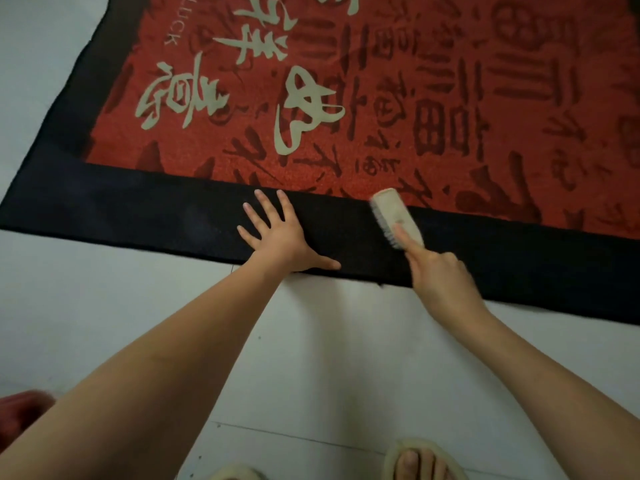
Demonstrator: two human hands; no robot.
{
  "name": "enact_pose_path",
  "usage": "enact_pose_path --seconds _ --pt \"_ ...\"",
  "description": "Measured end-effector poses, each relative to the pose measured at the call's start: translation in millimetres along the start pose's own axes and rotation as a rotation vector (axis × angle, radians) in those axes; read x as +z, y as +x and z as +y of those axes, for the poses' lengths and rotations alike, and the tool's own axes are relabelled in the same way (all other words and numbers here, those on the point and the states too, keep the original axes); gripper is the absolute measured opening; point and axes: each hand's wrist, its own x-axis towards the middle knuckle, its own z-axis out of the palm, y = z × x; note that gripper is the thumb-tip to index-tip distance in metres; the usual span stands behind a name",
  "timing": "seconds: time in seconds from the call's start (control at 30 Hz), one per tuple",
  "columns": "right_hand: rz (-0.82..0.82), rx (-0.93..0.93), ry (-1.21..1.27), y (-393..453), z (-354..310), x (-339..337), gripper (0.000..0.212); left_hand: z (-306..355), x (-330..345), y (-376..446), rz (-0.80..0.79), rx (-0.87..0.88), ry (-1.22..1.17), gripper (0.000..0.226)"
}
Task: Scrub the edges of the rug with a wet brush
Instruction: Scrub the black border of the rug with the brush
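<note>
Your left hand (277, 233) presses flat, fingers spread, on the rug (381, 98) border just beside the brush (398, 216) your right hand (436, 271) grips; 2 slippers (422, 459) rest on the floor (329, 341) below

Both arms reach forward, left hand (277, 233) splayed flat, right hand (438, 273) curled, forefinger extended.

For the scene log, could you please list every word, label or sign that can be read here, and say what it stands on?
"LUCK": small pale letters, turned sideways, on the red field of the rug near its top left.
Large cream calligraphy characters on the rug: clear in shape, but I cannot read them with certainty.
Dark red characters across the rug: a faint pattern, not readable.
Brush: no text visible.
</note>
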Motion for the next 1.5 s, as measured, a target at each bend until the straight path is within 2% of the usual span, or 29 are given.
enact_pose_path --seconds 0.07,0.13,0.23,0.3,0.37,0.43,0.47,0.53,0.57,0.6,0.63,0.67,0.73,0.87,0.93,1.0,1.13,1.2,1.3,1.4,1.43,1.5 --pt "0.085 0.130 0.115 -10.8 24.1 -0.6 0.054 4.0 -0.5 0.4 0.001 -0.002 -0.005 0.161" --pt "0.127 0.145 0.199 -9.3 4.4 8.4 0.054 5.9 0.9 -0.1 0.011 0.000 -0.002 0.160" --pt "-0.032 -0.029 0.246 0.7 -70.6 25.5 0.058 8.1 2.3 -0.9 0.018 0.022 -0.008 0.152" --pt "-0.135 -0.179 0.249 7.8 -94.0 25.2 0.058 3.2 3.6 -1.8 0.044 0.044 -0.031 0.144" --pt "-0.122 -0.238 0.147 17.0 -68.7 13.5 0.056 -4.1 6.2 -2.4 0.064 0.074 -0.006 0.145" --pt "-0.102 -0.196 -0.015 17.5 -26.6 -2.4 0.056 -15.3 10.4 -4.7 0.105 0.137 0.027 0.142" --pt "-0.090 -0.156 -0.075 18.0 -12.9 -11.1 0.057 -22.5 10.5 -2.1 0.146 0.194 -0.015 0.132" --pt "-0.069 -0.123 -0.142 21.2 -6.1 -19.9 0.063 -37.5 2.7 3.1 0.244 0.345 -0.300 0.087" --pt "-0.068 -0.151 -0.146 27.0 -14.1 -21.2 0.065 -45.1 -4.1 5.2 0.289 0.388 -0.480 0.060" --pt "-0.075 -0.199 -0.144 34.8 -25.0 -20.8 0.063 -53.2 -9.5 8.8 0.329 0.412 -0.624 0.043" --pt "-0.084 -0.252 -0.133 44.8 -36.8 -20.1 0.058 -59.5 -14.7 11.7 0.348 0.433 -0.701 0.037" --pt "-0.088 -0.284 -0.100 55.6 -49.1 -19.4 0.053 -64.4 -19.6 16.0 0.347 0.449 -0.714 0.035" --pt "-0.077 -0.314 -0.014 71.3 -72.4 -19.1 0.045 -72.7 -25.8 29.3 0.329 0.491 -0.591 0.039" --pt "0.026 -0.379 0.032 76.8 -87.9 -12.9 0.052 -81.8 -25.1 54.4 0.344 0.554 -0.165 0.061" --pt "0.058 -0.303 0.047 78.1 -93.0 -12.3 0.050 -83.7 -21.3 56.6 0.385 0.536 -0.053 0.070" --pt "0.032 -0.233 0.106 59.6 -98.2 1.9 0.051 -84.2 -16.8 55.9 0.402 0.513 0.042 0.078" --pt "-0.131 -0.378 0.072 -7.8 -84.7 33.7 0.073 -87.9 -19.2 59.7 0.302 0.515 0.166 0.097" --pt "-0.085 -0.354 0.019 20.5 -70.4 22.8 0.067 -88.9 -25.9 60.0 0.237 0.508 0.150 0.095" --pt "-0.059 -0.272 0.069 34.8 -84.2 17.0 0.059 -84.7 -33.1 58.0 0.200 0.504 0.113 0.085" --pt "-0.243 -0.467 -0.084 0.9 -87.7 25.6 0.077 -85.0 -32.6 57.0 0.180 0.499 0.064 0.071" --pt "-0.244 -0.495 -0.136 7.9 -80.1 21.7 0.078 -84.8 -33.5 56.7 0.172 0.498 0.046 0.067" --pt "-0.123 -0.404 -0.149 34.3 -70.0 9.2 0.072 -83.5 -35.8 57.9 0.165 0.501 -0.015 0.062"
